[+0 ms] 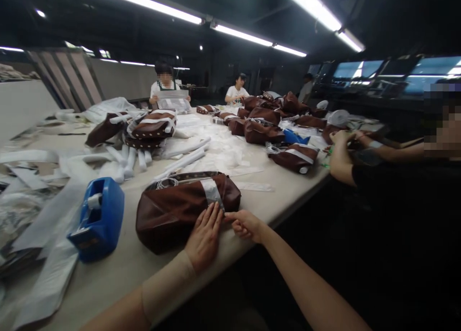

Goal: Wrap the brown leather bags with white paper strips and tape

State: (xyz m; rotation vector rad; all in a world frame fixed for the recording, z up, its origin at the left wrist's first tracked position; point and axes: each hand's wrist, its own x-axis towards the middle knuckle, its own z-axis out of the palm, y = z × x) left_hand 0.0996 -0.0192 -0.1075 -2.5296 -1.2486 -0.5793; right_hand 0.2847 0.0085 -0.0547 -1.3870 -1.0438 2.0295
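A brown bag (169, 215) with a white strip (212, 191) wrapped across it lies on its side at the table's near edge. My left hand (206, 237), wearing a beige wrist sleeve, presses flat on the bag's front at the lower end of that strip, fingers stretched out. Beside it, my right hand (248, 226) has curled fingers, with thumb and forefinger together at the bag's lower edge near the strip's end. Whatever sits in that pinch is too small to make out. Left of the bag stands a blue tape dispenser (103, 220) with a roll inside.
White wrapping scraps (46, 215) cover the table's left side. Stacked brown bags (151, 127) and white foam rolls (187, 155) lie beyond. More brown bags (266, 124) are heaped at the back right. A co-worker's arms (345, 153) reach in from the right; other people stand behind.
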